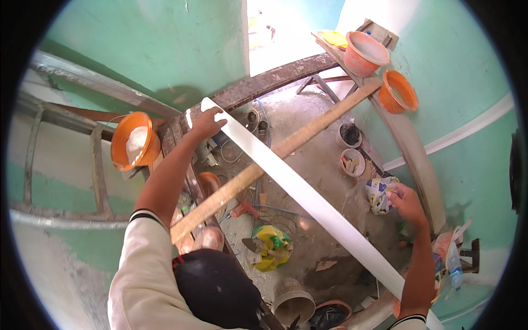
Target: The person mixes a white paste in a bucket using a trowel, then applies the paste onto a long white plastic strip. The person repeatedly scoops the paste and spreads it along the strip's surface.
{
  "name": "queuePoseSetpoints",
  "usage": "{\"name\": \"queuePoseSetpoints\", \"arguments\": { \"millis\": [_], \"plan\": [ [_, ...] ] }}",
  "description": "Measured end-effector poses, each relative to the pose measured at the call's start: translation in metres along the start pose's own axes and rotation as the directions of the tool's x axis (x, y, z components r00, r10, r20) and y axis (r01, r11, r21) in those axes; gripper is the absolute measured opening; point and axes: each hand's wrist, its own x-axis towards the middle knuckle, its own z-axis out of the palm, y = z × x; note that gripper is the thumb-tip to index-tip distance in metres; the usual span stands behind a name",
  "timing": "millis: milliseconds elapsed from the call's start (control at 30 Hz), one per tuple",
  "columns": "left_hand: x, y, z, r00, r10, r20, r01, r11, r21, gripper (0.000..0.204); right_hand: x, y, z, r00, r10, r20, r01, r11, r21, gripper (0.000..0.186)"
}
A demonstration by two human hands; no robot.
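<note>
While clamping the long, flat white strip (313,199) near its upper end with the left grip (210,122), slanting it over the brown wooden plank (319,129); holding the curled right grip (406,202) clear of it, leaving unclear whether apart or together.

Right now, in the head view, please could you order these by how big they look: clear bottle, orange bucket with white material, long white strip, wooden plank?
1. Long white strip
2. Wooden plank
3. Orange bucket with white material
4. Clear bottle
</note>
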Motion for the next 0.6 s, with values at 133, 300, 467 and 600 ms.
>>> {"name": "queuePoseSetpoints", "arguments": {
  "millis": [133, 300, 467, 600],
  "plan": [
    [0.132, -0.037, 0.022, 0.994, 0.109, 0.023, -0.112, 0.967, 0.229, 0.064, 0.072, -0.065, 0.067, 0.998, -0.025, -0.055, 0.027, 0.999, 0.036, 0.033],
    [0.258, -0.103, 0.062, 0.986, 0.107, 0.129, -0.154, 0.881, 0.448, 0.072, 0.174, -0.109, 0.144, 0.983, -0.064, -0.17, 0.056, 0.997, -0.051, 0.038],
    [0.299, -0.106, 0.101, 0.963, 0.132, 0.235, -0.221, 0.887, 0.405, 0.084, 0.262, -0.147, 0.153, 0.965, -0.005, -0.263, 0.01, 1.0, 0.018, 0.051],
    [0.294, -0.087, 0.109, 0.947, 0.135, 0.29, -0.234, 0.91, 0.342, 0.087, 0.35, -0.15, 0.105, 0.912, 0.059, -0.406, -0.07, 0.998, -0.012, 0.07]
  ]
}}
